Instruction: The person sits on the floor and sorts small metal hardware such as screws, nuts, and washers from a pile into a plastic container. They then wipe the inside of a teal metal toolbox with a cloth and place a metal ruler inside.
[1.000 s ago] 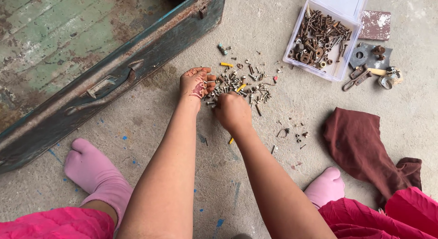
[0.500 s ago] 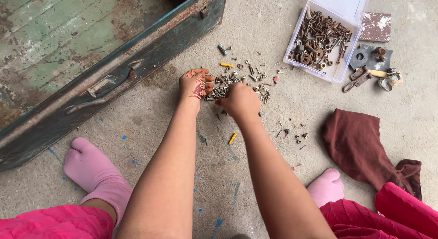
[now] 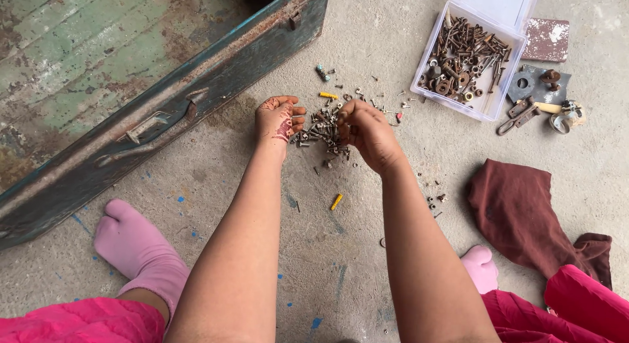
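**Two hands gather a heap of small screws on a concrete floor**

A long, rusted blue-green metal trunk [image 3: 131,87] fills the upper left, lying aslant with a handle on its near wall; it is close to the left of the work. The bare concrete floor [image 3: 216,186] bears specks of blue paint. A dark maroon cloth [image 3: 524,218] lies crumpled at the right, well apart from the hands. Two pink-socked feet rest on the floor, the left foot [image 3: 134,251] near the trunk, the right foot [image 3: 480,267] partly hidden behind the right forearm, with bright pink clothing along the bottom edge.

At the upper right stands a clear plastic box [image 3: 488,106], lid open, full of rusty bolts and nuts. Just beside it lie a reddish worn block [image 3: 547,39], a grey metal plate [image 3: 527,84] and some loose brackets and fittings [image 3: 540,114].

The left hand [image 3: 278,120] rests on its edge against the floor, fingers curled and close together, cupped against the left side of the pile of screws [image 3: 321,130]. The right hand [image 3: 368,130] is bent over the pile's right side, fingers drawn together over it; whether it grips anything cannot be told. The pile sits between the two hands, with strays scattered beyond. A yellow wall plug [image 3: 336,201] lies alone nearer the person, and another yellow plug [image 3: 327,95] lies at the pile's far edge.
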